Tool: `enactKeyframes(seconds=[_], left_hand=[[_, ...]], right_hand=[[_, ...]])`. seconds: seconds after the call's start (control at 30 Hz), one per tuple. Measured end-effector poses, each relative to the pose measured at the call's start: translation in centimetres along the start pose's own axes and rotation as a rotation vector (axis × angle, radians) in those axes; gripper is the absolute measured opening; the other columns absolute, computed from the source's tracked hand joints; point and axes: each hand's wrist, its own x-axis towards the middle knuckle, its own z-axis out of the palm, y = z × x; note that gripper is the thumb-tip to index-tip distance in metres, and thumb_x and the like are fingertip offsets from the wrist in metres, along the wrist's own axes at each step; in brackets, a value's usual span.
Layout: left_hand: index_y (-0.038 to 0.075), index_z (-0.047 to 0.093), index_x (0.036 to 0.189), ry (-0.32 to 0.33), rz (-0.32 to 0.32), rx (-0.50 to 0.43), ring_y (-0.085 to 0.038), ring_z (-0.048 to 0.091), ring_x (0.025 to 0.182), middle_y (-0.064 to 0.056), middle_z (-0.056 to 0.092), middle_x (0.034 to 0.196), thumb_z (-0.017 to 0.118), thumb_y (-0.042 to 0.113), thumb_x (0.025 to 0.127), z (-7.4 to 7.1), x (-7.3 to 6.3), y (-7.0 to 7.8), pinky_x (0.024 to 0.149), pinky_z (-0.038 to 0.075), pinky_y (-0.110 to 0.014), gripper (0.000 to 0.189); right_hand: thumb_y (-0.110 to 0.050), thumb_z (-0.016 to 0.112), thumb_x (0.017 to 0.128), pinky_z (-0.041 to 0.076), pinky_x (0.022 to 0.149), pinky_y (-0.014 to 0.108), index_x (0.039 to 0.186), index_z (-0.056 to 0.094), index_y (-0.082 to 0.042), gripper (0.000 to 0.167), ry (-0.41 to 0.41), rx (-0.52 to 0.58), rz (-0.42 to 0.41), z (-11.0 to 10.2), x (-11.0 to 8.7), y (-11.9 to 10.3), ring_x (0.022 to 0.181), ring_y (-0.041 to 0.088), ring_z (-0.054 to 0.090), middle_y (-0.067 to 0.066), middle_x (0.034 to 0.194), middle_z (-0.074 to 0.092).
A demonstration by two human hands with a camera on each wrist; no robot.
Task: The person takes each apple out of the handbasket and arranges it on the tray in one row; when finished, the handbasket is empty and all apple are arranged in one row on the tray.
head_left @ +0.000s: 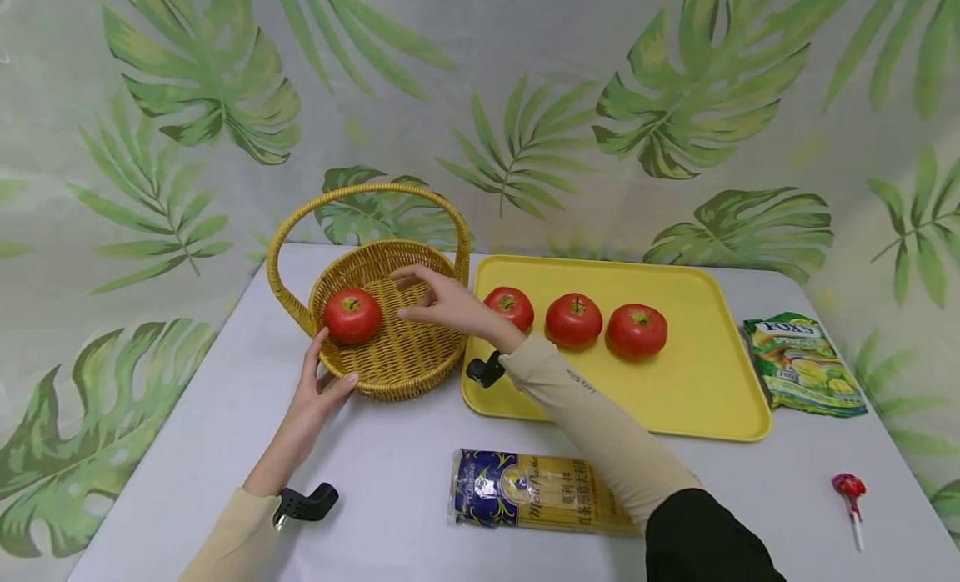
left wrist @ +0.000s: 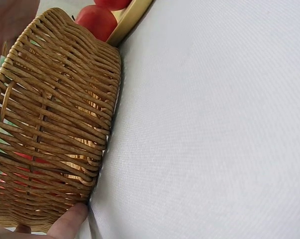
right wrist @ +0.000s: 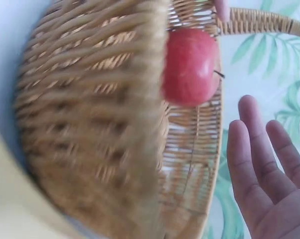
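Note:
A golden wicker basket [head_left: 408, 386] with a tall arched handle stands on the left of the table. One red apple [head_left: 352, 316] lies inside it, against the left wall. My left hand [head_left: 313, 403] holds the basket at its front left, a fingertip at the rim; in the left wrist view the thumb [left wrist: 70, 221] presses low on the woven side. Over the right part of the basket hovers my right hand [head_left: 457, 305], fingers loosely spread with nothing in them. In the right wrist view its fingers [right wrist: 252, 164] are apart from the apple [right wrist: 192, 67].
A yellow tray [head_left: 697, 398] right of the basket bears three red apples [head_left: 573, 319]. In front lies a pack of pasta [head_left: 540, 492], partly under the right forearm. A green Fox's candy bag [head_left: 804, 365] and a red lollipop [head_left: 850, 486] lie at the right.

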Motion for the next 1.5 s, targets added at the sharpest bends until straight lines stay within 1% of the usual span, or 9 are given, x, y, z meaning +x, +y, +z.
enactKeyframes(seconds=[0.17, 0.27, 0.37, 0.6, 0.8, 1.0, 1.23, 1.4, 1.5], left_hand=[[0.035, -0.001, 0.153, -0.003, 0.004, 0.001, -0.041, 0.003, 0.141, -0.002, -0.02, 0.155, 0.055, 0.014, 0.098, 0.0, 0.0, 0.0, 0.108, 0.024, -0.051, 0.081], [0.036, -0.001, 0.153, -0.004, 0.006, -0.006, -0.041, 0.003, 0.141, -0.002, -0.019, 0.155, 0.054, 0.013, 0.098, -0.1, 0.1, -0.1, 0.108, 0.025, -0.051, 0.081], [0.035, -0.001, 0.153, -0.007, 0.011, -0.018, -0.04, 0.003, 0.141, -0.002, -0.019, 0.155, 0.054, 0.013, 0.098, -0.1, 0.2, -0.2, 0.108, 0.025, -0.05, 0.081], [0.035, -0.001, 0.153, -0.008, 0.016, -0.009, -0.041, 0.004, 0.14, -0.002, -0.019, 0.156, 0.055, 0.014, 0.098, -0.1, 0.1, -0.2, 0.107, 0.026, -0.05, 0.081], [0.035, -0.001, 0.153, -0.014, 0.022, -0.02, -0.039, 0.004, 0.141, 0.0, -0.02, 0.155, 0.055, 0.016, 0.098, 0.0, 0.1, -0.1, 0.107, 0.025, -0.049, 0.081], [0.034, 0.0, 0.154, -0.013, 0.027, -0.023, -0.041, 0.003, 0.14, 0.0, -0.02, 0.155, 0.055, 0.015, 0.098, 0.0, 0.0, 0.0, 0.108, 0.024, -0.051, 0.081], [0.034, -0.001, 0.154, -0.015, 0.032, -0.016, -0.039, 0.005, 0.141, -0.002, -0.016, 0.156, 0.055, 0.016, 0.098, 0.0, -0.1, 0.1, 0.107, 0.025, -0.049, 0.081], [0.034, 0.0, 0.154, -0.015, 0.03, -0.022, -0.039, 0.005, 0.141, -0.002, -0.015, 0.156, 0.055, 0.015, 0.098, 0.0, -0.1, 0.2, 0.107, 0.026, -0.046, 0.081], [0.034, 0.001, 0.154, -0.014, 0.031, -0.019, -0.039, 0.006, 0.14, -0.002, -0.015, 0.157, 0.055, 0.015, 0.098, 0.1, -0.1, 0.1, 0.107, 0.026, -0.046, 0.081]], right_hand=[[-0.019, 0.065, 0.093, 0.051, 0.072, 0.028, 0.141, 0.042, -0.011, 0.054, -0.015, 0.018, 0.051, 1.2, 2.0, -0.5, 0.09, 0.024, 0.062, 0.012, 0.134, 0.048], [-0.02, 0.064, 0.093, 0.053, 0.073, 0.029, 0.144, 0.038, -0.01, 0.058, -0.041, 0.088, 0.104, 1.8, 3.2, -0.6, 0.096, 0.031, 0.063, 0.018, 0.139, 0.042], [-0.019, 0.063, 0.093, 0.054, 0.073, 0.033, 0.146, 0.033, -0.01, 0.061, -0.067, 0.151, 0.16, 2.4, 4.3, -0.6, 0.097, 0.039, 0.063, 0.022, 0.144, 0.035], [-0.015, 0.06, 0.094, 0.049, 0.085, 0.052, 0.15, 0.026, -0.011, 0.066, -0.103, 0.218, 0.289, 3.8, 6.0, 0.0, 0.096, 0.047, 0.06, 0.022, 0.149, 0.024], [-0.016, 0.063, 0.092, 0.053, 0.08, 0.049, 0.152, 0.025, -0.013, 0.071, -0.078, 0.137, 0.367, 5.3, 6.7, 0.3, 0.091, 0.045, 0.063, 0.02, 0.15, 0.028], [-0.017, 0.064, 0.091, 0.053, 0.079, 0.048, 0.152, 0.023, -0.014, 0.073, -0.09, 0.131, 0.387, 6.8, 7.1, 0.1, 0.093, 0.043, 0.062, 0.02, 0.144, 0.034], [-0.016, 0.068, 0.089, 0.055, 0.075, 0.045, 0.149, 0.028, -0.015, 0.071, -0.015, 0.133, 0.414, 7.8, 7.5, 0.4, 0.089, 0.037, 0.063, 0.018, 0.138, 0.039], [-0.015, 0.069, 0.089, 0.056, 0.073, 0.042, 0.147, 0.029, -0.015, 0.07, 0.006, 0.098, 0.436, 8.1, 7.6, 0.2, 0.102, 0.03, 0.055, 0.019, 0.135, 0.04], [-0.017, 0.071, 0.087, 0.055, 0.074, 0.04, 0.145, 0.032, -0.017, 0.07, 0.01, 0.079, 0.447, 8.0, 7.4, 0.1, 0.11, 0.031, 0.05, 0.019, 0.133, 0.037]])
